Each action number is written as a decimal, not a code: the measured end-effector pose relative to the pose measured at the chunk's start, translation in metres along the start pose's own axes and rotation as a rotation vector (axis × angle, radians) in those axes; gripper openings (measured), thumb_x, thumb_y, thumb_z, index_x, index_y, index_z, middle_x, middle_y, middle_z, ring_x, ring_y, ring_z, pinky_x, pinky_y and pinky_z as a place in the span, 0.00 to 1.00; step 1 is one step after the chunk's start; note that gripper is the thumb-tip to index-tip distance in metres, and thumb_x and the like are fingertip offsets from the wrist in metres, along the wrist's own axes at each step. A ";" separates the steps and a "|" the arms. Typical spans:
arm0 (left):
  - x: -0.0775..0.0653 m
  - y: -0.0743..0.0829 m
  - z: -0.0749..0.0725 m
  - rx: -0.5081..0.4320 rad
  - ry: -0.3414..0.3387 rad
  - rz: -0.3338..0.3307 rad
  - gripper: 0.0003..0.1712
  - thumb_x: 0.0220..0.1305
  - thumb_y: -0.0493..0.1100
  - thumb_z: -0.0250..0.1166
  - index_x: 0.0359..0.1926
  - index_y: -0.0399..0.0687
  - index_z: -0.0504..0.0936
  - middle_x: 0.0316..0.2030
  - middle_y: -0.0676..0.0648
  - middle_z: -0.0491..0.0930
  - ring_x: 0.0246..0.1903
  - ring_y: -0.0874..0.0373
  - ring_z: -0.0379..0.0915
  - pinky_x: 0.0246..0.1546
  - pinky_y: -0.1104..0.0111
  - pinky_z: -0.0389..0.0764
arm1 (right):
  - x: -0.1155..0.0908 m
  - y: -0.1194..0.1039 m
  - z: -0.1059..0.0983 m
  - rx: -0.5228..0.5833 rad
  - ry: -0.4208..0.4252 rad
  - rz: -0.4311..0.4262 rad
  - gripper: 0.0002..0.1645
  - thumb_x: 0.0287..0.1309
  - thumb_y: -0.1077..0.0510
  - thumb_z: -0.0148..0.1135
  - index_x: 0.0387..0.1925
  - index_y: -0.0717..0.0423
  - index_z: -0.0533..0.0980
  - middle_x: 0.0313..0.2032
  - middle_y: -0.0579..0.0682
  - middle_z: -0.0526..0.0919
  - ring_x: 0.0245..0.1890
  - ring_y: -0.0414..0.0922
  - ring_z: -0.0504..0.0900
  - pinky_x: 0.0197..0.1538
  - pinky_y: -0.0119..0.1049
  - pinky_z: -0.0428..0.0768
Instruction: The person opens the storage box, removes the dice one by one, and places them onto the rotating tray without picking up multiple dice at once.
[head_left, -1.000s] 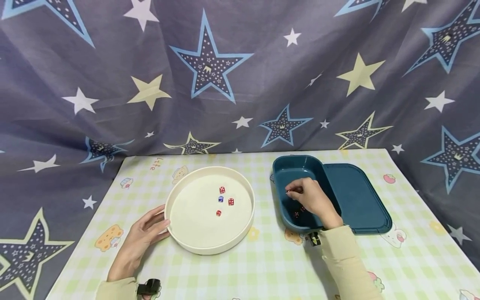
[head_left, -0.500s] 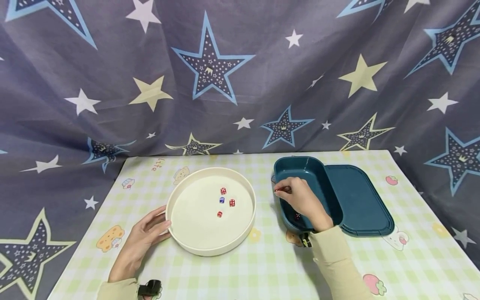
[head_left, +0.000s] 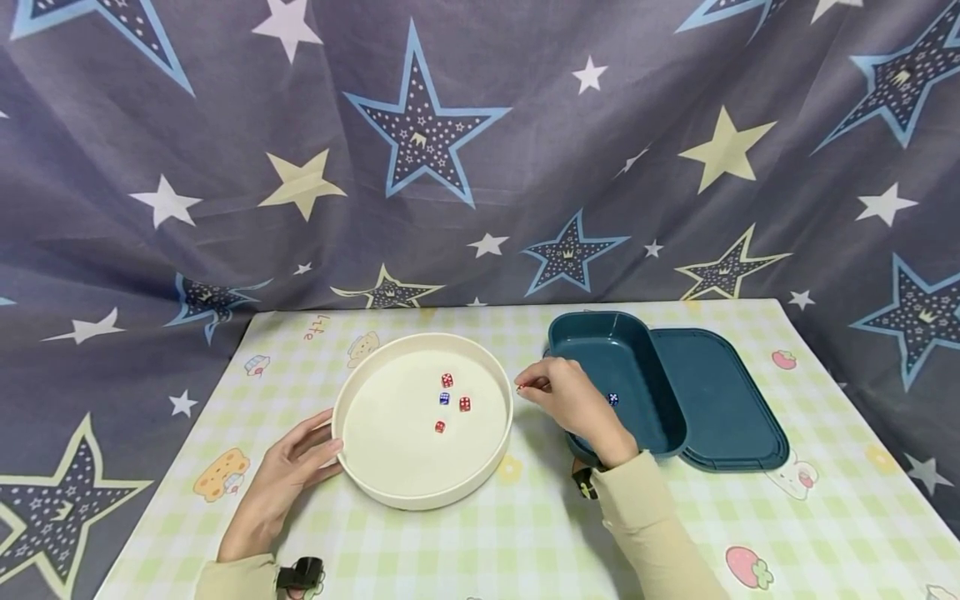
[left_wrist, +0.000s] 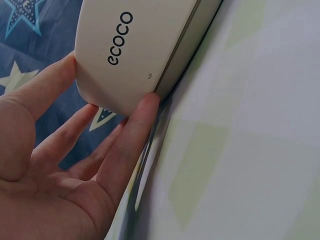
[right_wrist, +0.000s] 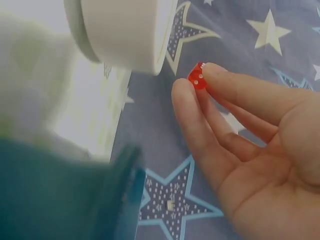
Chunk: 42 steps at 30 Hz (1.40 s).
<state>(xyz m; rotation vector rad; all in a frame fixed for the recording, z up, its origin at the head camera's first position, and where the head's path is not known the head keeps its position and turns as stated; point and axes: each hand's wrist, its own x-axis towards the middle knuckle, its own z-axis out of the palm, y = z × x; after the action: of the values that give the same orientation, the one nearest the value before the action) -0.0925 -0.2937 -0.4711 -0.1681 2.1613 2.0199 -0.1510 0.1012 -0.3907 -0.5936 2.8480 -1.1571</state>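
My left hand (head_left: 288, 471) rests its fingertips against the outer wall of a round cream tray (head_left: 375, 492), fingers spread and fairly straight; the left wrist view shows them on the wall near the "ecoco" lettering. Inside the tray lie three red dice (head_left: 465, 404) and a blue die (head_left: 444, 399). My right hand (head_left: 577, 404) pinches a red die (right_wrist: 198, 77) between thumb and fingertips, just right of the tray's rim. Beneath that hand and forearm is a deep teal box (head_left: 671, 408), with a blue die (head_left: 612, 399) visible on its floor; the forearm hides part of it.
A flat teal lid (head_left: 723, 400) lies against the box's right side. The table has a green-checked cloth (head_left: 420, 554) with cartoon prints. A grey curtain (head_left: 480, 167) with stars hangs right behind the table's back edge.
My right hand has moved left with the red die, from over the teal box to near the tray's right rim. A blue die in the box has come into view. My left hand stays put.
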 end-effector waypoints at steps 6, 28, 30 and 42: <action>0.000 0.000 -0.001 -0.004 -0.003 0.000 0.39 0.68 0.43 0.66 0.75 0.45 0.60 0.64 0.41 0.68 0.51 0.64 0.80 0.52 0.65 0.86 | 0.007 -0.009 0.016 0.000 -0.038 -0.020 0.06 0.60 0.64 0.68 0.39 0.59 0.87 0.37 0.49 0.88 0.34 0.39 0.83 0.39 0.30 0.84; -0.001 -0.001 -0.001 0.010 -0.013 0.006 0.39 0.69 0.44 0.65 0.75 0.46 0.59 0.69 0.35 0.62 0.51 0.65 0.79 0.53 0.65 0.85 | 0.023 -0.019 0.069 0.014 -0.176 -0.036 0.05 0.58 0.67 0.68 0.37 0.61 0.86 0.35 0.49 0.87 0.35 0.40 0.82 0.42 0.30 0.84; -0.001 -0.001 0.000 0.009 -0.010 0.005 0.39 0.69 0.44 0.65 0.75 0.46 0.59 0.68 0.35 0.62 0.51 0.65 0.79 0.53 0.65 0.85 | 0.023 -0.019 0.072 0.003 -0.180 -0.048 0.04 0.58 0.67 0.69 0.36 0.61 0.86 0.34 0.50 0.87 0.34 0.39 0.81 0.42 0.30 0.83; -0.001 0.001 0.000 0.002 0.002 0.002 0.38 0.68 0.43 0.66 0.75 0.45 0.61 0.64 0.40 0.68 0.51 0.65 0.80 0.52 0.65 0.86 | 0.025 -0.024 0.078 -0.048 -0.199 -0.086 0.05 0.56 0.69 0.69 0.28 0.58 0.84 0.29 0.49 0.85 0.30 0.37 0.78 0.36 0.26 0.80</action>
<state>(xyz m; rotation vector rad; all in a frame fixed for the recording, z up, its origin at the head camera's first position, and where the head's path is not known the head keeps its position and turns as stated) -0.0919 -0.2936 -0.4703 -0.1678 2.1654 2.0194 -0.1539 0.0243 -0.4283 -0.7921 2.7117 -0.9806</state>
